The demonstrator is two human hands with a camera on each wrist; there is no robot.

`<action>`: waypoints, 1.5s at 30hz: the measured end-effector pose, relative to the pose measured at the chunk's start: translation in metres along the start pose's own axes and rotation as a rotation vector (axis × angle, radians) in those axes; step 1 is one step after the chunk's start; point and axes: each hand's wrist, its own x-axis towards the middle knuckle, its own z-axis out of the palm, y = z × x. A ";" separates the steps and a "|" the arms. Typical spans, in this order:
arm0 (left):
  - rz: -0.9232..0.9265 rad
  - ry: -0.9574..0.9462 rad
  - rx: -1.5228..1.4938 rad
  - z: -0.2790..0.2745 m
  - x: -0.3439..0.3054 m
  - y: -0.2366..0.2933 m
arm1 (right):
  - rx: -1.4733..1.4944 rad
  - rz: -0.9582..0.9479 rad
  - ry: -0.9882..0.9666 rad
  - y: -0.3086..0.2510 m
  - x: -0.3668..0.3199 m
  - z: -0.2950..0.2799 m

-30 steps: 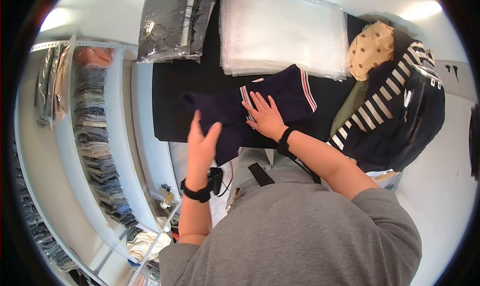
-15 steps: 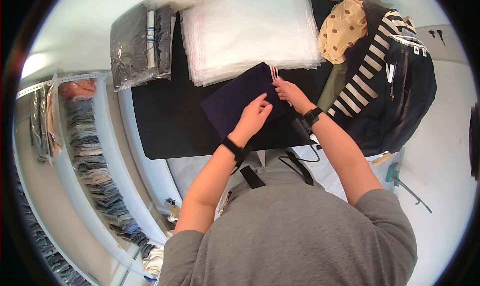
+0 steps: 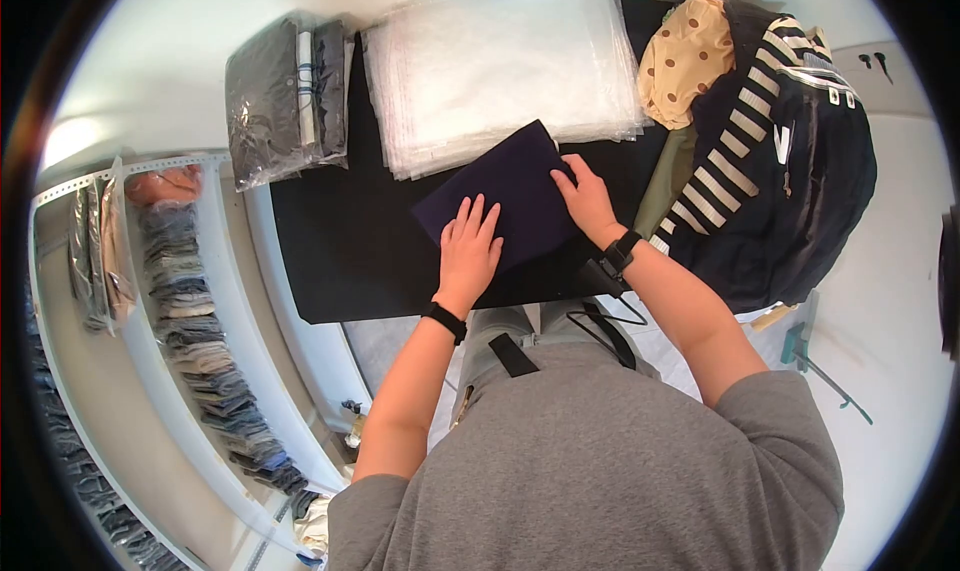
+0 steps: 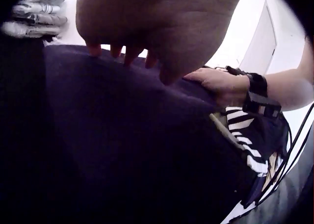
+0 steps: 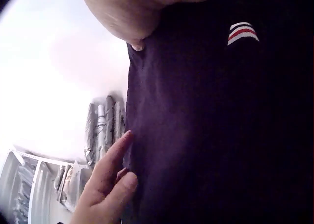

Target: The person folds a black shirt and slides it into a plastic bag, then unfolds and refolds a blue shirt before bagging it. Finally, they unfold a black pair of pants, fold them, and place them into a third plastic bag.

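A navy garment (image 3: 515, 186), folded into a flat rectangle, lies at a slant on the black table (image 3: 340, 261). My left hand (image 3: 470, 256) rests on its left part with the fingers fairly straight; in the left wrist view the fingertips touch the cloth. At the right edge, my right hand (image 3: 588, 199) pinches the fabric, thumb on top and the other fingers partly hidden. A bit of white, black and red striped trim (image 5: 243, 33) shows on the garment in the right wrist view.
Clear plastic bags (image 3: 500, 81) lie stacked behind the garment. Bagged dark clothes (image 3: 270, 101) stand at the back left. On the right are a heap of dark and striped clothing (image 3: 800, 191) and a dotted cloth (image 3: 690, 61). Shelves of folded clothes (image 3: 200, 321) line the left.
The garment has gone from spread out to a compact folded rectangle, its striped trim now mostly out of sight. My left hand has come down onto it; my right has shifted to its right edge.
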 end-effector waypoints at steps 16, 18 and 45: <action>-0.156 -0.047 0.223 0.032 -0.005 -0.036 | -0.769 -0.562 -0.166 0.004 0.004 0.039; -0.178 -0.053 0.191 0.039 -0.002 -0.041 | -0.769 -0.553 -0.169 0.009 0.007 0.044; -0.593 -0.206 -1.596 -0.014 0.002 -0.048 | 0.672 0.589 0.068 -0.024 -0.082 0.043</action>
